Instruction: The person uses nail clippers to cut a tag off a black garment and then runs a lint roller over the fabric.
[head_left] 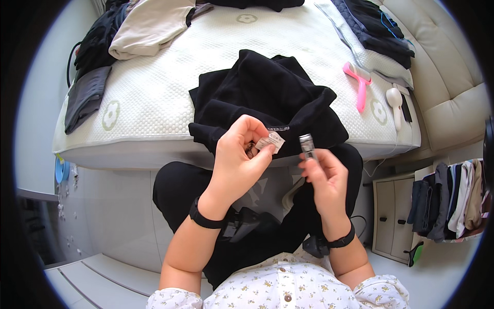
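Note:
A black garment (262, 95) lies bunched at the near edge of the mattress, just beyond my knees. Between the thumb and fingers of my left hand (237, 154) is a small white care label (271, 141) with fine print, at the garment's near side. Something dark and patterned shows within the curled fingers, too small to make out. My right hand (328, 177) grips a silver nail clipper (307, 145), its end pointing up and away from me. The clipper is apart from the label, a short way to its right.
A pink lint roller (358, 85) and a white handheld device (395, 105) with a cord lie on the mattress (154, 98) at right. Folded clothes (149, 28) sit far left, more (375, 31) far right. Below right stand a beige cabinet (391, 216) and hanging clothes (447, 201).

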Tool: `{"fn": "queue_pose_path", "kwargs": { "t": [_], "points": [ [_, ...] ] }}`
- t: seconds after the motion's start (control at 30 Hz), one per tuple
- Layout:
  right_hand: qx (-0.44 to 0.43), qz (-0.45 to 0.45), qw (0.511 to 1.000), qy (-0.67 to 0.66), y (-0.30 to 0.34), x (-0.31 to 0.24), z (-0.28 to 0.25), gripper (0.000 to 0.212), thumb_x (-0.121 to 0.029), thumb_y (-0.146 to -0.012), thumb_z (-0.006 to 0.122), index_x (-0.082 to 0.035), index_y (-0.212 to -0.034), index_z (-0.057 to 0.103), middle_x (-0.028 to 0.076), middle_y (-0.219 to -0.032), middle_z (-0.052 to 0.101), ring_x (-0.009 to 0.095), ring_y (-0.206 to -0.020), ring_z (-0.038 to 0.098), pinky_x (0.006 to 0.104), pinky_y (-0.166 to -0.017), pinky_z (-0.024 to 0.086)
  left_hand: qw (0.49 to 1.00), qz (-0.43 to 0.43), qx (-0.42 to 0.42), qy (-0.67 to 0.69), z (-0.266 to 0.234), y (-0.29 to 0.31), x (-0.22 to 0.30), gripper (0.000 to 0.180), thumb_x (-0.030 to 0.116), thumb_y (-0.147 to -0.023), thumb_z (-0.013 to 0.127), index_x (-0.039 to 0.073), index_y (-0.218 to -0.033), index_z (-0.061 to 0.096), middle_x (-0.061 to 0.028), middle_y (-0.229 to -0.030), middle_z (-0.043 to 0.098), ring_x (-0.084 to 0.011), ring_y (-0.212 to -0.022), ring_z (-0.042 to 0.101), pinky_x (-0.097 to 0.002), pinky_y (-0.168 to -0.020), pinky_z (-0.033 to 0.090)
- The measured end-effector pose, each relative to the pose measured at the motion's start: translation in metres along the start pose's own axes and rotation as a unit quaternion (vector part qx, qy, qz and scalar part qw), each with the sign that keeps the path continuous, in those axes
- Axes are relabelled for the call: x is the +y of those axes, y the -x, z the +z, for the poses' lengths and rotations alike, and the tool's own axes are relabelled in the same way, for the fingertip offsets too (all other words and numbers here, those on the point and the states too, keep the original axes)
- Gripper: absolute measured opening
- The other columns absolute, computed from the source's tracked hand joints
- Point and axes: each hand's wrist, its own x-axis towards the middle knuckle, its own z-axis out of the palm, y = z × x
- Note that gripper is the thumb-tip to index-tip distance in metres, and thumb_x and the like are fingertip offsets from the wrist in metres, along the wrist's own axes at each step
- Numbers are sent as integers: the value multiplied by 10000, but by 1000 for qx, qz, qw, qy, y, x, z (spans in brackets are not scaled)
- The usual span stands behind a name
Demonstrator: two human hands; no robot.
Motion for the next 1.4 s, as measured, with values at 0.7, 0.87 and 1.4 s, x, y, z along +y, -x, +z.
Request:
{"fn": "queue_pose_path", "kwargs": {
  "t": [0.7, 0.87, 1.4],
  "points": [
    [-183, -209, 957, -81, -56, -8, 16, 247, -69, -907, 497, 78, -1104, 522, 92, -1020, 629, 67, -846, 544, 221, -775, 455, 937, -173, 34, 300, -1, -2, 2, 246, 230, -942, 624, 31, -801, 592, -13, -686, 605, 12, -451, 344, -167, -408, 212],
    [-210, -224, 945, -113, -55, -12, 15, 342, -179, -950, 509, 93, -1155, 491, 187, -1146, 616, 188, -1091, 583, 330, -986, 428, 989, 108, 95, 46, 2, -37, 26, 215, 156, -974, 558, 50, -794, 509, 58, -668, 459, -5, -561, 343, -182, -494, 272],
    [-346, -21, 938, 23, -122, -84, -64, 317, -298, -984, 381, -27, -939, 539, 41, -762, 586, 46, -525, 455, 191, -514, 375, 984, 67, -165, 0, 70, -69, 24, 63, -31, -862, 608, -15, -870, 547, -36, -726, 592, -93, -729, 617, -225, -668, 483]
  ]
}}
